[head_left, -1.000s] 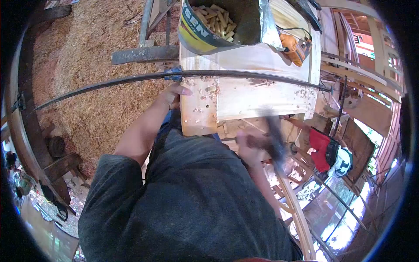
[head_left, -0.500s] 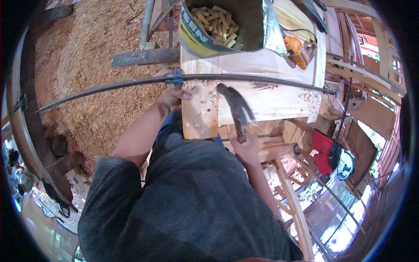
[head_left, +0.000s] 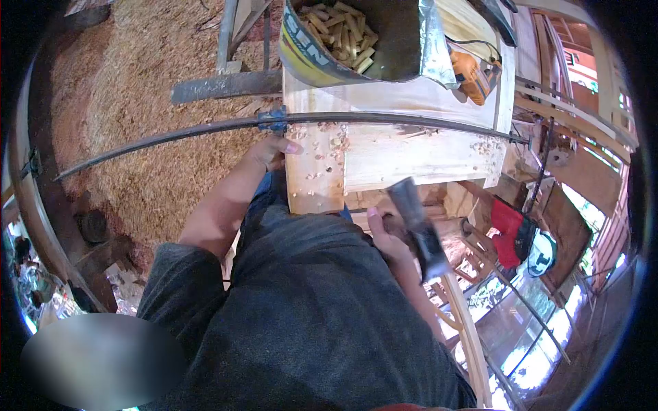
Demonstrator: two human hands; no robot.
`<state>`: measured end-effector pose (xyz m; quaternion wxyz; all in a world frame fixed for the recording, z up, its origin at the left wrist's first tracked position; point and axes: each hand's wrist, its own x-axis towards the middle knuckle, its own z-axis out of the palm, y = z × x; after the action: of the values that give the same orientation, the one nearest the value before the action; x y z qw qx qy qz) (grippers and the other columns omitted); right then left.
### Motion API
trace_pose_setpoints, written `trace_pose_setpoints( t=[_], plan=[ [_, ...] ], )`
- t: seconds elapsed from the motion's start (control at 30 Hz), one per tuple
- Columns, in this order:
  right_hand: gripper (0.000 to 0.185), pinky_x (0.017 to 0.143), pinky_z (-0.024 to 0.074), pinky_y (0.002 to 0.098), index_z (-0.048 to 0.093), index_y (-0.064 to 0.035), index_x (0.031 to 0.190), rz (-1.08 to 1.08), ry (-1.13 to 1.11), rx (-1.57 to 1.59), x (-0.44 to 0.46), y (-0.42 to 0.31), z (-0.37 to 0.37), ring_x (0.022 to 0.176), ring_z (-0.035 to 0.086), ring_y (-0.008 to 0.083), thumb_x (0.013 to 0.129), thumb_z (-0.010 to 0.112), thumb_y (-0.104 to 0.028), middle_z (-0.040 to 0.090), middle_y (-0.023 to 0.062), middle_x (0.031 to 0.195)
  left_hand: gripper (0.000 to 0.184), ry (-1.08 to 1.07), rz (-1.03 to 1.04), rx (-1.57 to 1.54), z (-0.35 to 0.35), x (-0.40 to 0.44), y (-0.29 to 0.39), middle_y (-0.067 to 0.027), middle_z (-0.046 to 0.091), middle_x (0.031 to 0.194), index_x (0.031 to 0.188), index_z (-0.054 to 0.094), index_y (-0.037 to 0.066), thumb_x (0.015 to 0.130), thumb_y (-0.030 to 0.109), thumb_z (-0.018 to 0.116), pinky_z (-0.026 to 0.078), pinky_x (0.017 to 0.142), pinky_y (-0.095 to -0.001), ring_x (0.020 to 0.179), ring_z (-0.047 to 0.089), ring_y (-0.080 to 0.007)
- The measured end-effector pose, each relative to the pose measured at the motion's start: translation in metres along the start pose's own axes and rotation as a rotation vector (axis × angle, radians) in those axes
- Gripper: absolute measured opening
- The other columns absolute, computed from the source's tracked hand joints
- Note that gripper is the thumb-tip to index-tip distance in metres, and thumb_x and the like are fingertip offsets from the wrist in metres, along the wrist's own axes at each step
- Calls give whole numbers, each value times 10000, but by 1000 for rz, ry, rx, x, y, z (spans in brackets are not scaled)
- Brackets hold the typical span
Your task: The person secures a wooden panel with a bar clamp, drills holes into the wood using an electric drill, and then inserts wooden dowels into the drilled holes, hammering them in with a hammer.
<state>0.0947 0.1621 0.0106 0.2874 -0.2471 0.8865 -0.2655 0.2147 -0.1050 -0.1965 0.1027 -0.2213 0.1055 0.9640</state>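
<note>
In the head view my right hand [head_left: 392, 240] is wrapped round the handle of a hammer [head_left: 419, 229]. The hammer's dark head is raised close to the camera, clear of the wood and slightly blurred. My left hand [head_left: 277, 148] grips the left edge of a pale wooden panel [head_left: 315, 181], its thumb on top and the other fingers hidden at the side. Wood chips and a small dark hole show on the panel's end piece. Across the panel runs a long metal bar clamp [head_left: 384, 118] with a blue jaw [head_left: 273, 120] by the left edge.
A cut-open bucket [head_left: 305, 51] holding several short wooden dowels [head_left: 343, 34] stands on the panel's far part. Beside it lies an orange power tool [head_left: 473, 77]. Wood shavings [head_left: 151, 68] cover the floor at left. A red cloth [head_left: 506, 233] and timber pieces are at right.
My right hand has lifted the hammer off the panel's end piece, swinging its head back toward me and to the right. My left hand stays on the panel edge.
</note>
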Motion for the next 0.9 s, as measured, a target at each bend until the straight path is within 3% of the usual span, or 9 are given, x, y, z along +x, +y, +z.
trace_pose_setpoints(
  t=[0.07,0.17,0.23,0.37,0.6,0.7,0.8,0.87,0.9],
  plan=[
    [277,701,543,435,683,14,1017,8,-26,-14,-2,36,11,761,715,379,871,709,-221,679,222,802,737,-66,17,-14,-4,3,2,-209,663,1324,1402,547,-73,708,52,759,448,1139,-483,1253,634,-353],
    [244,640,518,399,654,43,974,286,-146,-96,11,12,5,657,680,306,852,687,-166,647,227,721,740,-53,18,29,-3,-1,6,-205,638,1372,1426,528,-65,736,65,761,417,1166,-474,1291,609,-350],
    [250,636,517,391,658,44,969,251,-75,45,7,-8,0,635,666,262,860,689,-178,650,203,700,752,10,48,53,19,-4,7,-202,622,1401,1437,519,-59,740,74,768,408,1174,-472,1309,597,-348],
    [262,627,511,372,667,44,952,185,136,298,-4,-9,3,622,632,175,873,703,-203,647,129,662,719,-79,47,-21,14,0,5,-201,628,1392,1429,529,-57,764,66,772,421,1167,-462,1307,603,-333],
    [316,639,503,344,679,41,923,252,50,3,-7,-39,-21,655,623,162,903,749,-267,677,114,709,679,107,-85,165,-2,-4,14,-202,661,1340,1415,547,-52,784,87,758,429,1156,-460,1236,649,-330],
    [183,629,453,280,627,-28,875,263,73,219,-10,-54,-23,672,543,76,927,746,-158,588,-31,721,659,125,-136,151,23,-14,19,-202,666,1332,1411,551,-55,805,118,743,440,1138,-455,1224,653,-333],
    [160,625,442,278,614,-47,861,192,119,258,-14,-56,-20,681,529,58,951,715,-131,582,-37,718,595,-105,-101,-1,6,-1,5,-207,678,1307,1340,592,-106,826,160,726,462,1112,-451,1213,658,-335],
    [161,634,446,280,613,-44,855,94,41,216,-16,-17,-11,693,540,60,960,702,-128,586,-40,723,590,-20,-82,80,3,-3,3,-220,679,1300,1315,603,-124,822,175,731,481,1091,-451,1202,665,-334],
    [186,641,457,307,613,-32,860,78,9,151,-12,-11,-9,701,562,105,952,704,-166,598,1,725,589,24,-69,121,2,-5,2,-226,679,1297,1302,608,-132,820,182,733,491,1081,-452,1197,668,-334]
  ],
)
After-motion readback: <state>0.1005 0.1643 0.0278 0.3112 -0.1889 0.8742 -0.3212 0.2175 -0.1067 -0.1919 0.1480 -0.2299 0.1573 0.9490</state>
